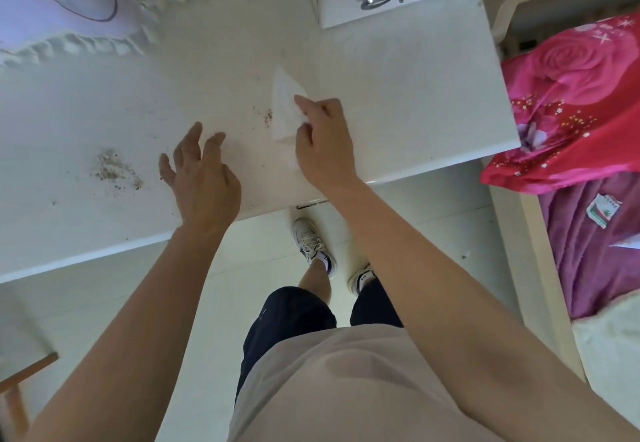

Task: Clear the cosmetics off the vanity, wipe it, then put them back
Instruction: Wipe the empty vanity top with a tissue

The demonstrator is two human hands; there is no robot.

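Fingers [306, 104] of my right hand [323, 144] pinch the white wipe [285, 102], its long axis running away from me. Dark specks [266, 117] lie just left of it. The sandy crumb patch [112, 168] lies well left, nearer my left hand [204, 178], which is spread and holds nothing. The vanity top [415, 95] is white, no cosmetics in view. A pink bedcover [571, 95] is to the right.

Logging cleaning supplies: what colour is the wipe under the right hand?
The wipe is white, close to the vanity top; seen in head view.
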